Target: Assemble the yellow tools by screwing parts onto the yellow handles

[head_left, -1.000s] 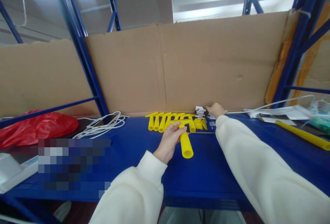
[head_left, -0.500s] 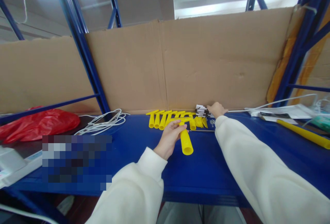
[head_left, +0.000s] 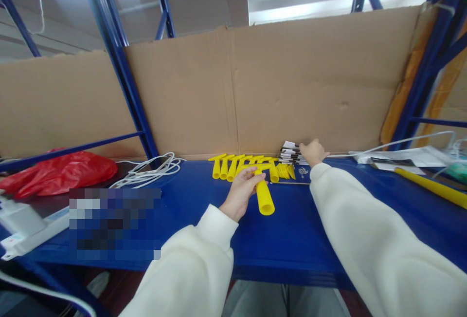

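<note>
My left hand (head_left: 242, 191) is closed around the neck of a yellow T-shaped tool with a hollow tube handle (head_left: 265, 200), its open end facing me. Behind it, several like yellow T-shaped tools (head_left: 224, 167) stand in a row by the cardboard. My right hand (head_left: 314, 152) is at the right side of a stack of small black-and-white pieces (head_left: 290, 153), fingers curled against it; what lies between the fingertips is hidden. Small yellow pieces (head_left: 285, 171) are heaped left of a dark printed sheet (head_left: 302, 175).
A cardboard panel (head_left: 310, 83) closes off the back of the blue table (head_left: 288, 239). At left are a red plastic bag (head_left: 65, 173), coiled white cable (head_left: 153, 170) and a power strip (head_left: 40, 232). A long yellow bar (head_left: 432, 188) and papers (head_left: 401, 159) lie at right.
The view has shifted slightly. My right hand has drawn a little away from the stack, its pieces now more spread upward. My left hand keeps hold of the yellow tool.
</note>
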A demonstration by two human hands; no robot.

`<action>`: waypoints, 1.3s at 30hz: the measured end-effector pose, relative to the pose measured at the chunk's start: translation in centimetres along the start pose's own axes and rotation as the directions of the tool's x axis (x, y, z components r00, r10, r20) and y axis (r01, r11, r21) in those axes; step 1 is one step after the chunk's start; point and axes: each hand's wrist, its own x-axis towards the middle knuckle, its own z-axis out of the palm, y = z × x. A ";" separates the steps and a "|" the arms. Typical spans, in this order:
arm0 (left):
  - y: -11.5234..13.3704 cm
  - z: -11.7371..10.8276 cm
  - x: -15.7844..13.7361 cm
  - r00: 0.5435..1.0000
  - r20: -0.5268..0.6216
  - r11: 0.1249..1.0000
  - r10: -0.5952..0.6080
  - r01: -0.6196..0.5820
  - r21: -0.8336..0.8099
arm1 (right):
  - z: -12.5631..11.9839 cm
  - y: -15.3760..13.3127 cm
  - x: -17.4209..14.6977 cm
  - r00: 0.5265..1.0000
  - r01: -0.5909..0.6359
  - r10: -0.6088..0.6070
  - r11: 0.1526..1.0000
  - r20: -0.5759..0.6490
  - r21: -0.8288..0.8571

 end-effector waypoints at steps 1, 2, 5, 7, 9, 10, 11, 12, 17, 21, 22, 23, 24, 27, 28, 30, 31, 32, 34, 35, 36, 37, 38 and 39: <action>0.0 0.0 0.0 1.000 0.002 1.000 0.002 -0.002 0.001 | -0.3 0.0 0.0 1.000 -0.006 0.006 0.999 0.003 0.031; 0.0 0.0 0.0 1.000 0.004 1.000 0.004 -0.004 0.002 | -0.6 -0.1 0.0 1.000 -0.010 0.009 0.998 0.003 0.067; 0.0 0.0 0.0 1.000 0.011 1.000 0.018 -0.018 0.011 | -1.3 -0.4 0.2 1.000 0.011 -0.006 0.982 -0.026 0.189; -0.1 0.0 0.2 0.999 0.016 0.999 0.034 -0.034 0.013 | -1.6 -0.6 0.2 0.997 0.049 -0.033 0.962 -0.063 0.268; -0.1 -0.1 0.3 0.999 0.016 0.999 0.048 -0.049 0.013 | -1.7 -0.6 0.2 0.993 0.096 -0.069 0.935 -0.091 0.341; -0.1 0.0 0.4 0.999 0.019 0.999 0.050 -0.051 0.015 | -1.6 -0.5 0.0 0.992 0.111 -0.081 0.918 -0.094 0.382; -0.1 0.0 0.4 0.998 0.018 0.998 0.062 -0.062 0.014 | -1.6 -0.3 -0.2 0.992 0.117 -0.087 0.896 -0.089 0.429; 0.0 0.0 0.5 0.997 0.015 0.997 0.078 -0.078 0.009 | -1.6 -0.1 -0.5 0.994 0.107 -0.082 0.867 -0.073 0.487; 0.4 0.9 1.8 0.985 -0.028 0.986 0.169 -0.169 -0.004 | -2.3 1.1 -2.2 0.995 -0.042 -0.055 0.525 0.083 0.850; 0.9 2.4 4.1 0.970 -0.100 0.974 0.223 -0.226 -0.020 | -3.4 1.6 -3.3 0.981 -0.093 -0.121 0.398 0.153 0.913; 1.0 2.8 4.7 0.964 -0.120 0.970 0.235 -0.241 -0.031 | -3.6 1.6 -3.5 0.980 -0.092 -0.128 0.398 0.155 0.913; 1.0 3.1 5.2 0.959 -0.147 0.967 0.241 -0.250 -0.044 | -3.8 1.6 -3.8 0.978 -0.092 -0.134 0.401 0.158 0.912; 0.9 3.4 5.6 0.957 -0.161 0.966 0.240 -0.252 -0.057 | -3.9 1.6 -4.0 0.977 -0.096 -0.138 0.402 0.164 0.911; 0.4 3.3 6.2 0.958 -0.189 0.965 0.215 -0.238 -0.107 | -4.3 1.6 -4.8 0.967 -0.134 -0.154 0.367 0.202 0.921; 0.2 3.1 6.2 0.960 -0.183 0.965 0.213 -0.236 -0.115 | -4.4 1.6 -5.1 0.961 -0.157 -0.161 0.344 0.223 0.926; -0.1 2.4 6.1 0.954 -0.202 0.964 0.221 -0.245 -0.101 | -4.7 1.5 -5.6 0.947 -0.201 -0.183 0.306 0.265 0.930; -0.2 2.0 6.0 0.952 -0.194 0.962 0.239 -0.259 -0.085 | -4.8 1.5 -5.9 0.940 -0.217 -0.195 0.295 0.281 0.930; -0.3 1.7 6.0 0.948 -0.197 0.960 0.252 -0.271 -0.075 | -4.9 1.5 -6.1 0.933 -0.229 -0.207 0.285 0.293 0.931; -0.4 1.2 6.0 0.940 -0.213 0.954 0.267 -0.288 -0.078 | -5.0 1.5 -6.3 0.926 -0.252 -0.221 0.249 0.308 0.935; -0.6 1.1 6.0 0.939 -0.211 0.953 0.271 -0.293 -0.078 | -5.0 1.5 -6.4 0.922 -0.270 -0.222 0.224 0.319 0.937; -0.7 1.0 6.1 0.941 -0.202 0.954 0.272 -0.291 -0.073 | -5.0 1.5 -6.5 0.917 -0.291 -0.222 0.199 0.332 0.936; -0.9 1.0 6.2 0.944 -0.188 0.956 0.272 -0.288 -0.060 | -4.9 1.6 -6.5 0.911 -0.311 -0.225 0.177 0.346 0.934; -1.1 1.0 6.3 0.947 -0.166 0.958 0.274 -0.284 -0.043 | -4.8 1.7 -6.5 0.904 -0.328 -0.233 0.160 0.359 0.931; -1.2 1.1 6.4 0.950 -0.144 0.958 0.277 -0.284 -0.033 | -4.7 1.8 -6.5 0.896 -0.342 -0.245 0.148 0.369 0.928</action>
